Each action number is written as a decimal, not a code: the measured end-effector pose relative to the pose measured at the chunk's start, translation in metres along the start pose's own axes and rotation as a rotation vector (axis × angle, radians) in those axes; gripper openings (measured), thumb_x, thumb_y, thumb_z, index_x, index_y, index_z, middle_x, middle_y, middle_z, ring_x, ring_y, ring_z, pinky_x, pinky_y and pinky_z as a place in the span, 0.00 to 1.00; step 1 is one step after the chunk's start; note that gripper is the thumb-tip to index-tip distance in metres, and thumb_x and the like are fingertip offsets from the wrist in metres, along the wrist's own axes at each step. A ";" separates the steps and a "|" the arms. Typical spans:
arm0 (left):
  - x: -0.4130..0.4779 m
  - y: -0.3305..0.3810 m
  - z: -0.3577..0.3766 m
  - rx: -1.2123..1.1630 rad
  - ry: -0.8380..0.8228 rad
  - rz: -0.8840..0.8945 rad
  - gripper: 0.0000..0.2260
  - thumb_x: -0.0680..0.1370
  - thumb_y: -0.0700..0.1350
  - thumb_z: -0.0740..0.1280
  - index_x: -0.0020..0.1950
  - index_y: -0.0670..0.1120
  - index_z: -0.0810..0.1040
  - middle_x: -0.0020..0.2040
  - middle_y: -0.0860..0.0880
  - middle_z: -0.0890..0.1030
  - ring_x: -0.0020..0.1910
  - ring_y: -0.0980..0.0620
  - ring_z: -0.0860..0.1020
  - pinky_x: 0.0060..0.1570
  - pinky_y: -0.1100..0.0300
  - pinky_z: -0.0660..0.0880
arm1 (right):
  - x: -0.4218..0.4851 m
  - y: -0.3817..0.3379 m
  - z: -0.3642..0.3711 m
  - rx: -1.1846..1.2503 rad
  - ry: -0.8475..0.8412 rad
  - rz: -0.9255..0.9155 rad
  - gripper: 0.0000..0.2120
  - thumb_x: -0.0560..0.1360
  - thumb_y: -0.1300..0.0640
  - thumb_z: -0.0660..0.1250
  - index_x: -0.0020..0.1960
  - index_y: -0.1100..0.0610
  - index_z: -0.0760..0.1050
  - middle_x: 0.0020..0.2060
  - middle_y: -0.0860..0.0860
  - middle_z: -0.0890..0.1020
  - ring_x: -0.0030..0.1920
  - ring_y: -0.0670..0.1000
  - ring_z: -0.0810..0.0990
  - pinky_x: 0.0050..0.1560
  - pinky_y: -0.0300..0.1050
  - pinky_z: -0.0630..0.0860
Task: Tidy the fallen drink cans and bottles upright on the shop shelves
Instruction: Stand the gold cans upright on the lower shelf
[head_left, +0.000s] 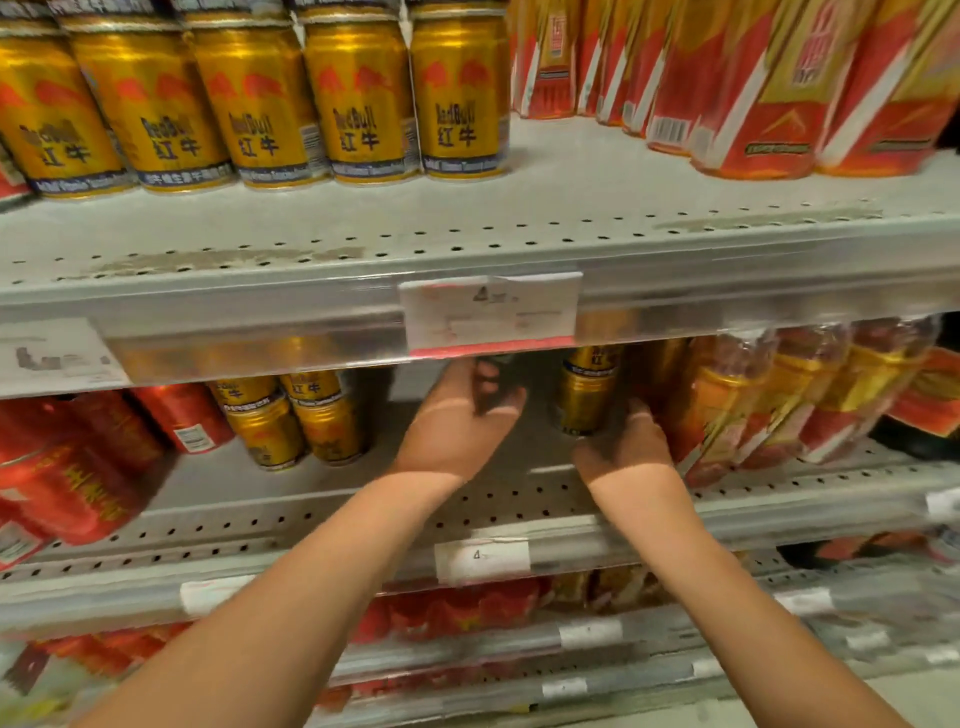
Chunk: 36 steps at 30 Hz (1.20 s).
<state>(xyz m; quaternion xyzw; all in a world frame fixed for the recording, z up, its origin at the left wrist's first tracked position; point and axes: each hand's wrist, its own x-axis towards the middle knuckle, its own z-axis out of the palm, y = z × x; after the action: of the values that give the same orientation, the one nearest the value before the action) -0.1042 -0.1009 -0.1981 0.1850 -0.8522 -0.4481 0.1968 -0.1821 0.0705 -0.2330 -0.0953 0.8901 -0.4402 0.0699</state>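
Head cam, R hand (623, 449) touching gold can (584, 400), RedBull 红牛 labels (357, 130)

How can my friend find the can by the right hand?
On the middle shelf, below the red-edged tag, a gold can stands by the right hand. Another can sits on it, and unlike the gold cans further left, it neighbours the wrapped bottles.

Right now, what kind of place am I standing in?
Most likely a shop's drinks aisle: perforated metal shelves stocked with rows of identical gold cans, and a price label clipped into the shelf-edge strip.
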 end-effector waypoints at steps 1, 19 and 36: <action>0.006 0.007 0.010 -0.029 -0.027 -0.026 0.17 0.76 0.60 0.71 0.61 0.64 0.69 0.55 0.64 0.77 0.57 0.60 0.78 0.58 0.57 0.73 | 0.005 0.000 -0.001 0.012 -0.015 -0.005 0.31 0.74 0.55 0.71 0.73 0.56 0.64 0.63 0.59 0.76 0.62 0.62 0.77 0.59 0.49 0.73; 0.023 0.045 0.020 -0.053 -0.321 -0.133 0.22 0.72 0.59 0.77 0.65 0.64 0.76 0.57 0.68 0.81 0.54 0.71 0.79 0.50 0.74 0.73 | 0.031 0.016 -0.002 0.095 -0.302 -0.203 0.40 0.73 0.46 0.72 0.79 0.47 0.57 0.69 0.51 0.74 0.66 0.53 0.75 0.58 0.43 0.72; 0.004 0.029 0.023 0.024 -0.027 -0.063 0.30 0.71 0.65 0.75 0.67 0.62 0.67 0.54 0.68 0.74 0.50 0.79 0.73 0.40 0.79 0.72 | 0.033 0.009 0.009 0.062 -0.344 -0.291 0.28 0.72 0.47 0.73 0.68 0.43 0.66 0.56 0.45 0.82 0.55 0.50 0.81 0.56 0.55 0.79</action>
<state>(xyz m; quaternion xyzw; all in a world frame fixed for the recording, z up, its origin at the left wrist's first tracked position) -0.1235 -0.0716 -0.1855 0.2079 -0.8540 -0.4460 0.1689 -0.2135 0.0614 -0.2470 -0.2942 0.8279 -0.4501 0.1593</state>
